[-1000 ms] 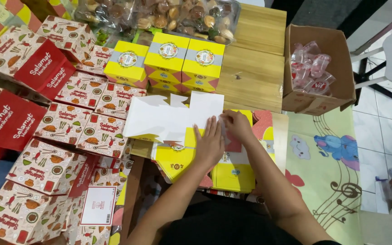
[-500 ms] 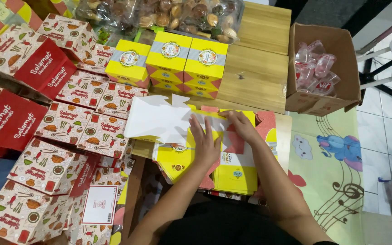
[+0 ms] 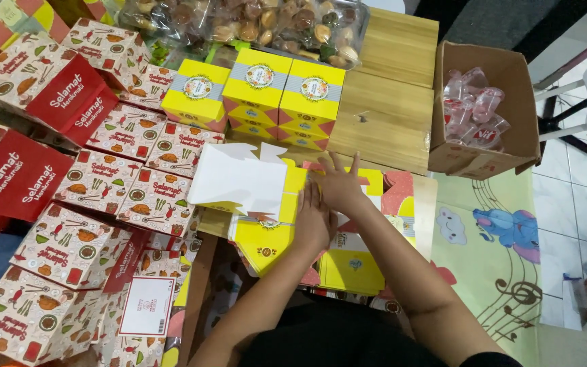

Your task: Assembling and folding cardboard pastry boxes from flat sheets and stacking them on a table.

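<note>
Left hand (image 3: 314,221): flat, fingers extended, pressing yellow carton (image 3: 266,234) | Right hand (image 3: 340,185): fingers spread, pressing same carton | white flap (image 3: 239,180) raised | assembled yellow boxes (image 3: 259,95) behind

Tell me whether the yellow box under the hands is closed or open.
Open. The yellow box has its white flaps spread outward, while the left hand and right hand press on it.

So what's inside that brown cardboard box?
The brown cardboard box holds clear plastic cups with red on them, piled loosely. Whatever lies beneath them is covered.
</note>
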